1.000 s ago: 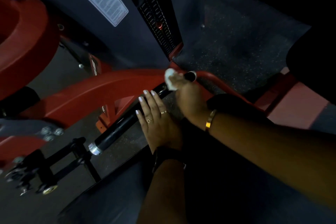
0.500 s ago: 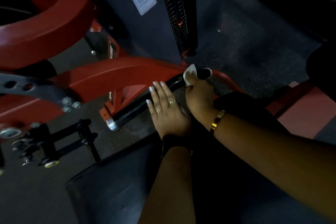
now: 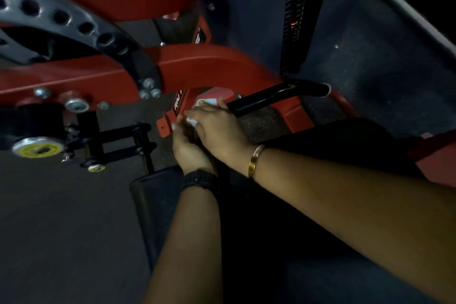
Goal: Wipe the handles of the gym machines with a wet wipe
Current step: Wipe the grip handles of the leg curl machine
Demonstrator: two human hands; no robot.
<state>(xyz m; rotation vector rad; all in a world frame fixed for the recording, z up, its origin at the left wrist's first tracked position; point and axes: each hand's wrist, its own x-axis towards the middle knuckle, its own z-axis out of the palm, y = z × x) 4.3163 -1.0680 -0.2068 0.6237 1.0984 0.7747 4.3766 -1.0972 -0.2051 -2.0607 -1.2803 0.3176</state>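
Two yellow-capped pins (image 3: 37,148) stand at the left of a red machine frame (image 3: 209,61). Two hands meet at the lower end of the one black handle (image 3: 271,96). The blurred left hand (image 3: 190,149), its grip unclear, touches the right hand (image 3: 219,128), which curls around one white wet wipe (image 3: 191,121) against the bar.

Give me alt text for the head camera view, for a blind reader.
A person's right hand, wearing a gold bracelet, holds a white wet wipe at the lower end of a gym machine's black handle. The left hand, with a black watch, sits close beside it, blurred. The machine's red frame curves behind them.
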